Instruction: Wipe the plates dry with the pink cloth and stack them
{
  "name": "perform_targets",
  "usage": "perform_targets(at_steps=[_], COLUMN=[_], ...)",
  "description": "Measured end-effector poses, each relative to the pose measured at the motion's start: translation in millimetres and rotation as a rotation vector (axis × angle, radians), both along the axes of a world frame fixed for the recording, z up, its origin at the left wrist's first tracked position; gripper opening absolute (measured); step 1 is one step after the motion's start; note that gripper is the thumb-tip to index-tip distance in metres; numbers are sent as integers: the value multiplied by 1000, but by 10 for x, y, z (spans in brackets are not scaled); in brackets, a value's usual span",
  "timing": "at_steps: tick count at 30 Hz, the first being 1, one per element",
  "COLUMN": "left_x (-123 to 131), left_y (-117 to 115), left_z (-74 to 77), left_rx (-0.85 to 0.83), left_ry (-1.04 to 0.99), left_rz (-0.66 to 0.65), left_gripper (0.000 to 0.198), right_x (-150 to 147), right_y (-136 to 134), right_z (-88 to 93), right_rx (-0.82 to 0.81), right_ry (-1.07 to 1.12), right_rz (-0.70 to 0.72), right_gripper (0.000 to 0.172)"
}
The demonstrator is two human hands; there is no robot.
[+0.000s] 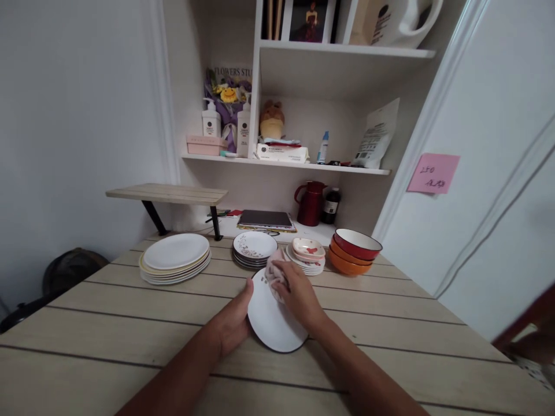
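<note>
A white plate (277,323) with a thin dark rim is tilted up in front of me above the table. My left hand (234,318) grips its left edge, thumb along the rim and the other fingers hidden beneath. Bunched in my right hand (299,292) is a pale pinkish cloth (274,274), pressed against the plate's upper right part. Just behind the plate stands a stack of dark-rimmed plates with a floral print (255,245). Small white dishes (309,249), the top one with a red motif, are stacked right behind my right hand.
Large white plates (176,252) are stacked on the slatted table (108,315) at the left. Orange and red bowls (353,254) are nested at the right. Behind are a small raised shelf (167,193), a dark laptop-like slab (265,218), a red jug (310,203) and a dark bottle (332,206).
</note>
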State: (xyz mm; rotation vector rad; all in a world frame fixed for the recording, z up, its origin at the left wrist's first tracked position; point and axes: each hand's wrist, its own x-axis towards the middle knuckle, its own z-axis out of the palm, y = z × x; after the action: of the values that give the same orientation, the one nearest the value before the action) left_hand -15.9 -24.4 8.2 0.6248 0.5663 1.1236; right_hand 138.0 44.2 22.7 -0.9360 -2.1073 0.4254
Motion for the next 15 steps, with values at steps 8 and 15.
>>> perform_targets(at_steps=[8, 15], left_x=[-25, -33], left_y=[4, -2], left_z=[-15, 2], left_rx=[14, -18], left_ry=[-7, 16], left_rz=[-23, -7], left_gripper=[74, 71], right_x=[171, 584], right_y=[-346, -80], right_z=[169, 185], right_rx=[-244, -243], right_ry=[-233, -352], right_rz=[651, 315], right_gripper=[42, 31])
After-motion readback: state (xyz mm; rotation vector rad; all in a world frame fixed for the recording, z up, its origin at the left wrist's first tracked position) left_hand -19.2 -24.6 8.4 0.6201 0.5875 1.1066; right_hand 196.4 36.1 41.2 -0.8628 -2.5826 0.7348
